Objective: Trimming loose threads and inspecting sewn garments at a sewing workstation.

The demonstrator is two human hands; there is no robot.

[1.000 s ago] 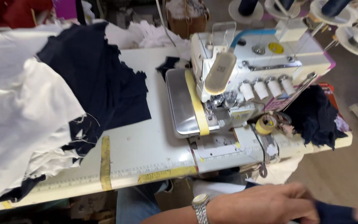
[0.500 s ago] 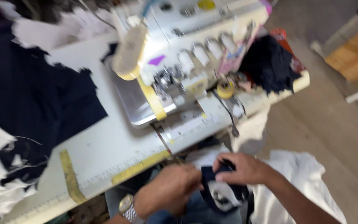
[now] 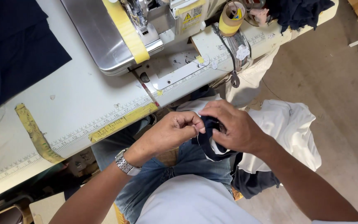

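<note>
— Navy fabric strip [image 3: 207, 143], where is it?

— Over the lap, pinched between both hands. The left hand [image 3: 171, 132] has its grip closed on one end of it; the right hand [image 3: 233, 128] is curled shut around the folded part, with white cloth showing inside.

— Which step, by the look of it?

— Lining up the edges, I'd judge. Next calls for carrying it up flat without losing the fold.

— And beyond?

— The tabletop [image 3: 71, 108] edge with yellow tape [image 3: 121, 122], then the sewing machine [image 3: 146, 29] behind.

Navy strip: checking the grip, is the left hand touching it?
Touching. The head view shows the left hand pinching the navy strip at its fingertips.
</note>
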